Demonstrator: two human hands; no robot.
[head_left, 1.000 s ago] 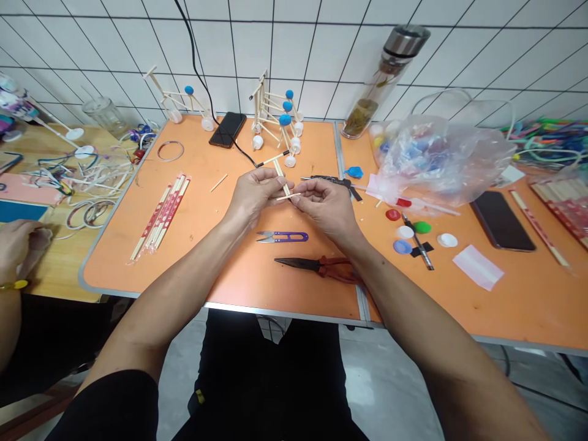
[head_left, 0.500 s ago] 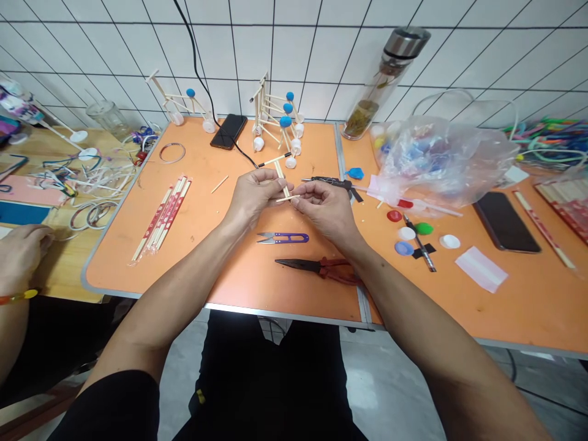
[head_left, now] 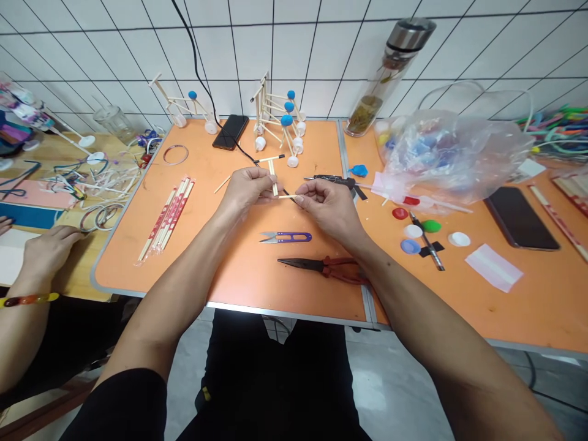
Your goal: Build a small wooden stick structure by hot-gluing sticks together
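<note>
Between the fingers of my left hand [head_left: 250, 188] is a small frame of joined wooden sticks [head_left: 272, 169], with a black-ended crosspiece at its top. My right hand [head_left: 327, 205] pinches a short thin stick [head_left: 288, 196], its free tip close to the frame's lower end; whether they touch I cannot tell. Below the hands lie purple thread snips [head_left: 287, 237]. Nearer the table edge are red-handled long-nose pliers [head_left: 321, 266], partly covered by my right forearm. A dark tool [head_left: 333, 180] lies just behind my right hand.
Stick models with blue balls [head_left: 280, 119] stand by the wall, beside a black phone [head_left: 230, 131] and its cable. Wrapped chopsticks [head_left: 168, 217] lie left. On the right are bottle caps [head_left: 411, 246], a plastic bag [head_left: 454, 156] and a glass bottle [head_left: 386, 79]. Another person's hand [head_left: 48, 251] rests far left.
My right hand has drawn the short stick slightly right, from across the frame to beside its lower end. The frame stands more upright in my left hand. The other person's hand moved inward.
</note>
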